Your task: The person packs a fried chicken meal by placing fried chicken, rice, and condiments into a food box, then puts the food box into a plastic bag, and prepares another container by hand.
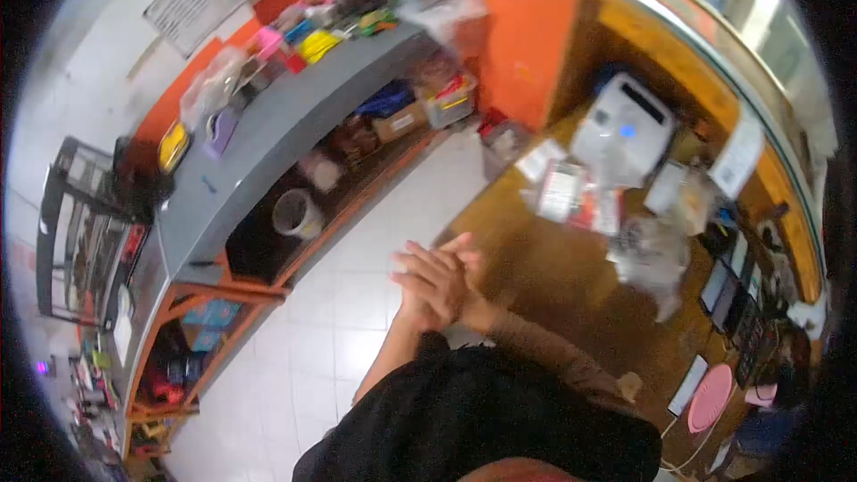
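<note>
In front of my dark-clothed body, my left hand point(414, 308) and my right hand point(453, 293) are clasped together. Their fingers look interlocked, and several fingertips stick out to either side. The palms are hidden, and motion blur softens the finger outlines. No object shows in either hand. My left forearm looks bare, while a brown sleeve covers the right. Close by on the right is the brown wooden desk point(527, 277), its near corner partly behind my hands.
A white machine point(625, 129), papers point(561, 190) and a clear plastic bag point(652, 254) lie on the desk. A pink oval item point(711, 397) is farther right. Across the tiled floor point(344, 303) stands a grey counter point(268, 134) with cluttered shelves and a bin point(297, 214).
</note>
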